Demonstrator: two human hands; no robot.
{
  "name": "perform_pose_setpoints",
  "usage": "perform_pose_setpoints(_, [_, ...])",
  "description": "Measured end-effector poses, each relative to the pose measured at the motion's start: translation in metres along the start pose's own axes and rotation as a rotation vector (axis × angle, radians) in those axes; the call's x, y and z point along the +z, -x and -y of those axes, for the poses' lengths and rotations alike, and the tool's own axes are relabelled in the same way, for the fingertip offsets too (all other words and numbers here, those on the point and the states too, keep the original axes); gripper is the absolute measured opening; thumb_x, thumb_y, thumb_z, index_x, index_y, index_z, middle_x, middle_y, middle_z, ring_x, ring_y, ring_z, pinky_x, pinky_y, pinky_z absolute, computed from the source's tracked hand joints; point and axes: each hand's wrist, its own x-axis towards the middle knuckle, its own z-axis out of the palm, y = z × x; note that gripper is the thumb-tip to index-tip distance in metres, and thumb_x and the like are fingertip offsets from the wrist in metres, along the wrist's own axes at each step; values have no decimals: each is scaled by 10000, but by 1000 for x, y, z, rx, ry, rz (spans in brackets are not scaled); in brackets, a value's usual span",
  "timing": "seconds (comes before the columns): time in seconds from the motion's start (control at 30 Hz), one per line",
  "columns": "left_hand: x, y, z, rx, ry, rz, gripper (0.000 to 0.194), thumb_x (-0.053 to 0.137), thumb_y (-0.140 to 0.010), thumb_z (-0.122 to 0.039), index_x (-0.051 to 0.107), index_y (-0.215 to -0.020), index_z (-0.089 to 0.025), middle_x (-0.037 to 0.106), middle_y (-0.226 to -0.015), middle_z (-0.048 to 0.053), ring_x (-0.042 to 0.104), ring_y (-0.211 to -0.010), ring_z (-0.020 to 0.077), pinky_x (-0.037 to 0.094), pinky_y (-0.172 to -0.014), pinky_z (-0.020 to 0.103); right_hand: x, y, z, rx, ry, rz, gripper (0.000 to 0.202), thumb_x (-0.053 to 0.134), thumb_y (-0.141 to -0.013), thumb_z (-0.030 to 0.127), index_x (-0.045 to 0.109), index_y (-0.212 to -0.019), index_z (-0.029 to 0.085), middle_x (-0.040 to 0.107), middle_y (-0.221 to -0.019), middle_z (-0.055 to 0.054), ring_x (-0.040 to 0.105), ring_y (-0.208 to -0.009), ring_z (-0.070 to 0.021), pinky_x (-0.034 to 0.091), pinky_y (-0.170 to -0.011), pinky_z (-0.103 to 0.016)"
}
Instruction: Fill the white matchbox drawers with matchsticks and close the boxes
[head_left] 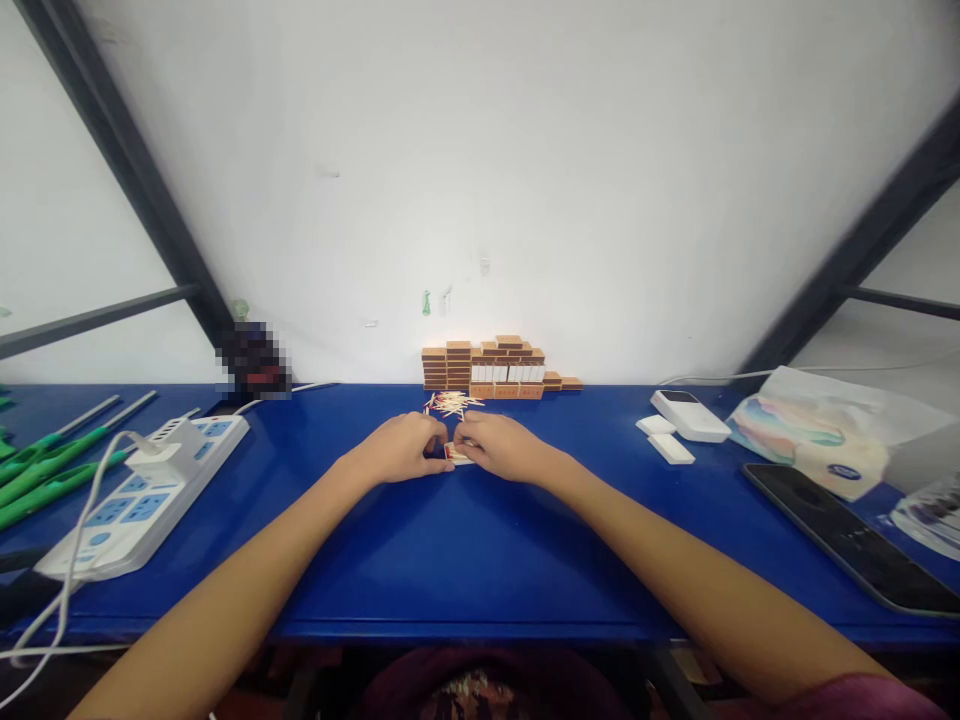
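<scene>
A small white matchbox tray (459, 456) with matches in it lies on the blue table between my hands. My left hand (409, 447) is at its left side, fingers curled with thumb and fingertips apart around the tray's end. My right hand (495, 443) bends over the tray's right part, its fingers pressed together; whatever they hold is too small to make out. Just beyond my hands is a loose pile of matches (454, 402). Behind the pile, brown matchboxes (457, 370) stand stacked against the wall, with a row of white trays (508, 372) among them.
On the left are a white power strip (142, 505) with cables and green-handled tools (56, 470). To the right sit a white device (690, 415), small white blocks (670, 447), a tissue pack (817, 430) and a black phone (855, 535). Dark metal posts flank the table (450, 560).
</scene>
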Motion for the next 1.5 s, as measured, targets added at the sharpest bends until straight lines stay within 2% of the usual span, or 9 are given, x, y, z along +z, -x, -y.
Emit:
perform_pose_setpoints(0.2, [1,0,1,6,-5,0,311,713,-869,-520,701,-919,-213,736,-865,35,647,-749,206,392,-633,297,-1,0,2,2,16,10,177,551,-1002,179,724,-970,160,658,-958,-68,589,-804,-164,370,-700,-271])
perform_pose_setpoints(0.43, [1,0,3,9,9,-1,313,711,-869,-523,701,-916,-213,730,-854,33,638,-725,195,398,-634,294,-2,0,-1,-5,-10,-6,145,597,-1001,224,729,-982,167,654,-938,-55,569,-783,-155,346,-676,-262])
perform_pose_setpoints(0.67, [3,0,3,12,9,-7,318,712,-870,-521,688,-908,-207,727,-847,35,631,-728,194,380,-627,293,0,0,-3,-52,-43,-7,152,568,-995,153,717,-984,177,655,-949,-45,570,-797,-150,331,-680,-257])
perform_pose_setpoints(0.9, [3,-1,5,17,19,-2,299,709,-872,-508,697,-909,-212,723,-835,26,629,-719,188,379,-637,286,-2,-1,-8,5,-54,-1,58,658,-955,190,706,-939,163,665,-898,-41,551,-771,-148,312,-658,-257])
perform_pose_setpoints(1.23, [2,-1,4,8,25,3,288,715,-867,-496,712,-932,-215,723,-837,24,625,-721,183,377,-637,283,0,0,-13,21,-33,16,118,674,-975,275,704,-923,173,711,-916,-57,586,-795,-169,302,-647,-269])
perform_pose_setpoints(1.5, [0,-1,2,-3,21,16,295,705,-874,-497,720,-945,-211,729,-856,34,631,-732,186,377,-640,283,-3,0,-14,12,-104,-1,140,672,-968,270,702,-865,179,679,-810,-24,536,-707,-139,284,-620,-268])
